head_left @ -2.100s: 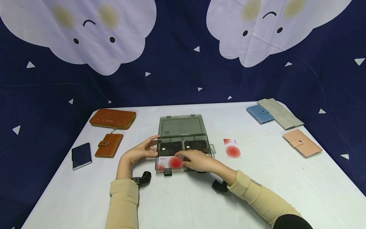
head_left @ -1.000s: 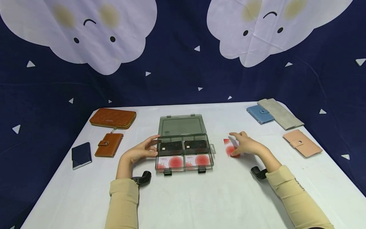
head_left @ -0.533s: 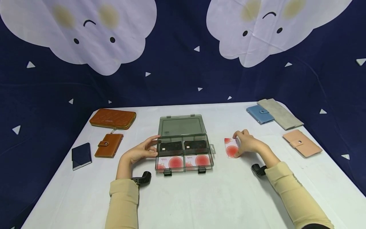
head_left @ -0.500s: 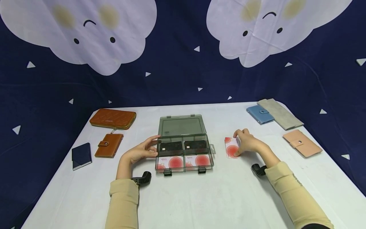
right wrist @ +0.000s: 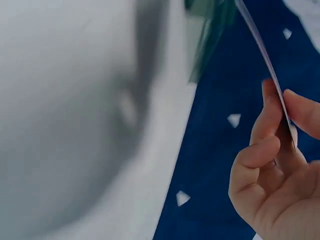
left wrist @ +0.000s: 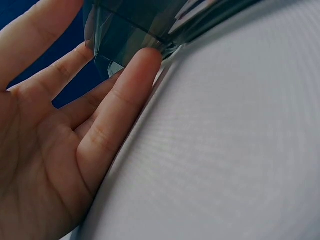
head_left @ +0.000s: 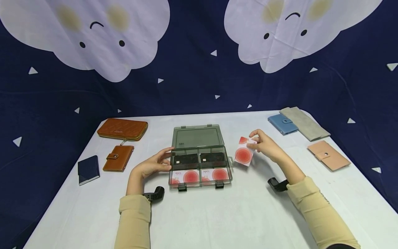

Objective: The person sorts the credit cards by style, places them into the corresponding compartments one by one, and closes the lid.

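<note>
A white card with red circles (head_left: 243, 155) is pinched between the thumb and fingers of my right hand (head_left: 265, 145), tilted above the table just right of the box. The right wrist view shows the card (right wrist: 263, 55) edge-on. My left hand (head_left: 151, 164) touches the left side of a smoky see-through plastic box (head_left: 199, 136), its fingers fairly straight. The box's lid is folded back. Inside, black cards (head_left: 185, 160) with chips lie in the two rear compartments. Red-and-white cards (head_left: 190, 177) lie in the two front ones.
On the left of the white table (head_left: 186, 221) are a brown zip wallet (head_left: 122, 128), a brown snap wallet (head_left: 119, 158) and a dark blue booklet (head_left: 88, 169). On the right lie a blue wallet (head_left: 283, 124), a grey-beige wallet (head_left: 304, 123) and a pink wallet (head_left: 329, 155).
My right hand has left the box's front right compartment, gone to the card on the table and lifted it, carrying it slightly left. The left hand stays at the box.
</note>
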`<action>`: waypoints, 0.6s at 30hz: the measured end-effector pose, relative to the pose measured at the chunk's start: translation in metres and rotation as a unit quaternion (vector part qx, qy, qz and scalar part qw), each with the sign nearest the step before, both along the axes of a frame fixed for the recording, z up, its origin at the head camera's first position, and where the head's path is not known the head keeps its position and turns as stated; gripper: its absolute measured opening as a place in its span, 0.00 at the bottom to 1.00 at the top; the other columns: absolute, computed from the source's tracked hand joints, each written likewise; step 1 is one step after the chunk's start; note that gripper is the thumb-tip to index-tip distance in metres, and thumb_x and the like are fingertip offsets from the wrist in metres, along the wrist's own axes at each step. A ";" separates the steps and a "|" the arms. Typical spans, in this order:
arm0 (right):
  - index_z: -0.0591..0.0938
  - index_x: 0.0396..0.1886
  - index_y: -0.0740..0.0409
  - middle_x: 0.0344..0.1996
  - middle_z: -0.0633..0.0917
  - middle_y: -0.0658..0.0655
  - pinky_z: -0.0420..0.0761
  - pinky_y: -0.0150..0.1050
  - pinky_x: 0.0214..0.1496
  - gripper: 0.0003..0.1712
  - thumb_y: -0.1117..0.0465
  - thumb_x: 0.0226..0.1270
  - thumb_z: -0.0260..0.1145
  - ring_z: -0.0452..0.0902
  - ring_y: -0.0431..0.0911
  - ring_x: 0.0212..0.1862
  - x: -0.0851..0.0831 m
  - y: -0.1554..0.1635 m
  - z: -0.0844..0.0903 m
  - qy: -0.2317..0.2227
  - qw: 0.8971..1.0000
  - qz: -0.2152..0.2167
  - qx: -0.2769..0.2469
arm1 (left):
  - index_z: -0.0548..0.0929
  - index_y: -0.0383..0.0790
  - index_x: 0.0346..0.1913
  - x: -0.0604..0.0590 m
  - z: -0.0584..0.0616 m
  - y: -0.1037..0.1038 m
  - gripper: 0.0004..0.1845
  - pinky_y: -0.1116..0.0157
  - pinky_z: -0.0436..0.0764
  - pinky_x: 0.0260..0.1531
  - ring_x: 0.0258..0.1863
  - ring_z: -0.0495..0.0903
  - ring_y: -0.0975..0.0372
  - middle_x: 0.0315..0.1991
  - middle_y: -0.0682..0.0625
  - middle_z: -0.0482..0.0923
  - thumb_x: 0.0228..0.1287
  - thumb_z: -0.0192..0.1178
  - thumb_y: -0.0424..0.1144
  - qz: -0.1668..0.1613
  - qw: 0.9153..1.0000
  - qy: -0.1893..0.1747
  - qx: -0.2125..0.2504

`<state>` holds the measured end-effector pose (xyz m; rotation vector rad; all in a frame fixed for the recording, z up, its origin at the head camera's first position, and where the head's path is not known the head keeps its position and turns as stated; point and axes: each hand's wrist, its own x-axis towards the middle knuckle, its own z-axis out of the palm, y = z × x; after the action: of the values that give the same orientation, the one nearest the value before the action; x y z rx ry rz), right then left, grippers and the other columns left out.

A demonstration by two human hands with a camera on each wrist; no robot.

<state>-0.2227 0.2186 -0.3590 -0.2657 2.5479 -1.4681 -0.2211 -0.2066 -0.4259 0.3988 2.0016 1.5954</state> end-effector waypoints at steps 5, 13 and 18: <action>0.56 0.64 0.67 0.34 0.77 0.55 0.72 0.34 0.35 0.34 0.71 0.60 0.60 0.71 0.37 0.31 0.007 -0.020 0.011 0.002 0.997 0.009 -0.073 | 0.48 0.47 0.73 0.000 0.000 0.000 0.46 0.61 0.71 0.50 0.45 0.72 0.61 0.70 0.36 0.45 0.55 0.65 0.33 0.002 1.000 -0.003 -0.001; 0.67 0.55 0.70 0.25 0.80 0.50 0.74 0.32 0.36 0.25 0.69 0.59 0.64 0.73 0.38 0.28 0.013 -0.053 0.010 0.021 0.993 0.032 -0.111 | 0.48 0.46 0.73 0.000 0.001 0.000 0.46 0.61 0.71 0.49 0.44 0.72 0.61 0.70 0.35 0.45 0.55 0.64 0.32 0.002 1.000 -0.001 0.002; 0.78 0.45 0.64 0.33 0.83 0.54 0.75 0.35 0.38 0.12 0.65 0.63 0.62 0.75 0.41 0.33 0.017 -0.081 0.010 0.075 0.992 0.097 -0.040 | 0.48 0.46 0.73 0.000 0.000 0.000 0.46 0.63 0.72 0.48 0.42 0.73 0.62 0.70 0.35 0.44 0.55 0.64 0.30 0.005 1.000 -0.007 0.007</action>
<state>-0.2062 0.1381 -0.3495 -0.6399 2.4922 -1.5300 -0.2213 -0.2069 -0.4255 0.3826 1.9867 1.6154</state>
